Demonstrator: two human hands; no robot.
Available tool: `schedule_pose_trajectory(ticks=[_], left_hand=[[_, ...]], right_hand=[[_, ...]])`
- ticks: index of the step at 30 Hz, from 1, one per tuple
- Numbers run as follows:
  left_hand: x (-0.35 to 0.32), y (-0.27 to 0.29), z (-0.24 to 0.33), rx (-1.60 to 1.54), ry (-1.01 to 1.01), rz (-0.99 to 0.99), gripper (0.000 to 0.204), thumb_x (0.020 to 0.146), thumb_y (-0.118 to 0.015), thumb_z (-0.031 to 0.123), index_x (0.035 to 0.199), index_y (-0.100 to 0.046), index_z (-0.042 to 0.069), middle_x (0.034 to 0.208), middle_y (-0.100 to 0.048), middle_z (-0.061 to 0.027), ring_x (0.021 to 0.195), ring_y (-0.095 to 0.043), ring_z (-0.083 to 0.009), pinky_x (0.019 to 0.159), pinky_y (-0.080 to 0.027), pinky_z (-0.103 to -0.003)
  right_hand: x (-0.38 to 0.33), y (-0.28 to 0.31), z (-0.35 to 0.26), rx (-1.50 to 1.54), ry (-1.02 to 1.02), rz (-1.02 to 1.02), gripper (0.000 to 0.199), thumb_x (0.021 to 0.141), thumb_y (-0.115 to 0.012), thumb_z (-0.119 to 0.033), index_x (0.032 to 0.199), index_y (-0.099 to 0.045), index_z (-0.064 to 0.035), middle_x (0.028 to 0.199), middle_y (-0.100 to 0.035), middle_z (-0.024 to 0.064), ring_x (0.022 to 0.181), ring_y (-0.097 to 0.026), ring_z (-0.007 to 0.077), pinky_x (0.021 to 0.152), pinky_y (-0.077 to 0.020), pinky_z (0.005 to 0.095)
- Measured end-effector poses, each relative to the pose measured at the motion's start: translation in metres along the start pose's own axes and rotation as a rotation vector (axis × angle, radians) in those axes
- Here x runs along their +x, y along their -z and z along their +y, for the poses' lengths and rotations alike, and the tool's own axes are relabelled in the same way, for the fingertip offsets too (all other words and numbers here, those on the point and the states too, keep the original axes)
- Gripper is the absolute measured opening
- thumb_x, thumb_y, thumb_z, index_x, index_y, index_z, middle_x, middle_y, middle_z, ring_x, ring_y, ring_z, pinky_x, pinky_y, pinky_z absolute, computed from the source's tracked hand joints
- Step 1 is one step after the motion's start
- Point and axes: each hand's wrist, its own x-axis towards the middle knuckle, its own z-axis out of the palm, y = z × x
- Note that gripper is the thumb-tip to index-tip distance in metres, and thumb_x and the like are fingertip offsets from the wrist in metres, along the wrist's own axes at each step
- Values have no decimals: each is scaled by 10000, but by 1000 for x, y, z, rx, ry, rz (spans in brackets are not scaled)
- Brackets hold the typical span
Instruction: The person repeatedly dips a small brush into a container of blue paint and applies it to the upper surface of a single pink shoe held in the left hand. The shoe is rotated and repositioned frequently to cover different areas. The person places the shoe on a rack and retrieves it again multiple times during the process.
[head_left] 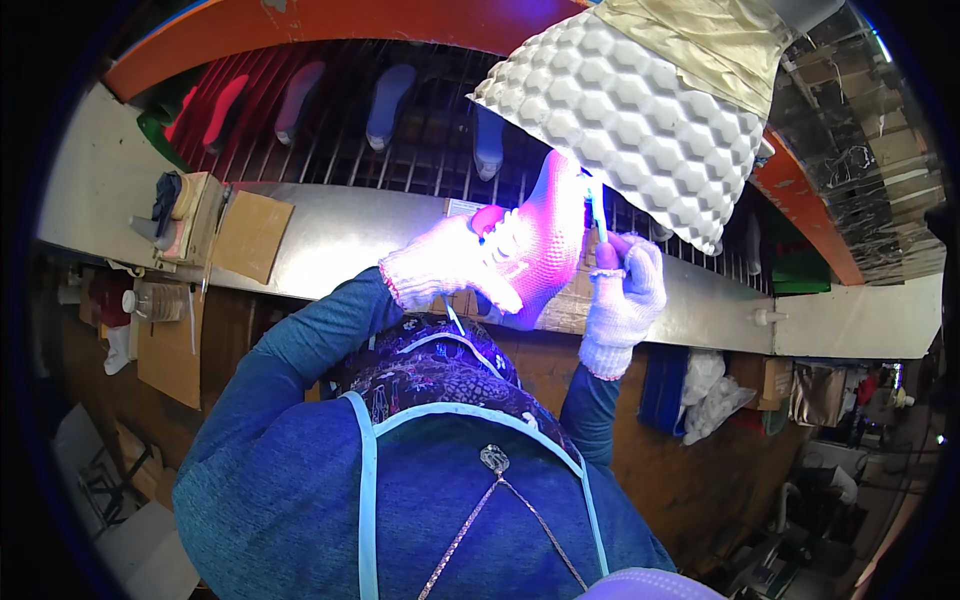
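Note:
My left hand point(450, 265), in a white knitted glove, grips a pink-and-purple knit shoe upper point(550, 245), foot-shaped and tipped up on end. Bright violet light washes out part of the glove and upper. My gloved right hand point(625, 300), with bare thumb and fingertip showing, pinches a thin pale stick-like tool point(599, 212), possibly a brush. The tool's far end is against or very close to the upper's right edge; glare hides the exact contact.
Beyond a metal ledge point(330, 225), a rack of rods point(340, 150) carries shoe-shaped pieces, including a red one point(225, 112) and a blue one point(390, 100). A white hexagon-patterned pad point(640, 120) hangs above the work. Cardboard point(252, 235) lies at left; plastic bags point(705, 395) sit lower right.

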Motion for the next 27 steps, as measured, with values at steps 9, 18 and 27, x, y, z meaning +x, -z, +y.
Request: schedule_pose_trajectory(ticks=[9, 18, 27], left_hand=[[-6, -12, 12, -191, -3, -225, 695, 618, -889, 19, 1245, -590, 4, 1109, -667, -57, 1044, -630, -154, 930, -511, -333], [-10, -16, -1, 42, 9, -36, 756, 563, -945, 92, 1217, -574, 19, 1104, -650, -40, 1059, -608, -158, 941, -494, -327], [-3, -8, -22, 641, 0, 278, 899, 479, -982, 316, 1257, -599, 81, 1134, -702, -45, 1041, -657, -143, 929, -525, -309]], right_hand=[[-10, 14, 33, 5, 90, -66, 123, 853, -720, 1, 966, -694, 41, 992, -586, 80, 814, -570, 125, 561, -483, 214], [-26, 36, 14, -89, -28, -28, 176, 775, -788, -64, 917, -727, 20, 898, -619, 75, 819, -596, 174, 720, -472, 291], [-34, 43, -14, -287, -34, -10, 174, 780, -791, -99, 915, -740, -2, 873, -627, 70, 780, -592, 175, 702, -469, 300]])
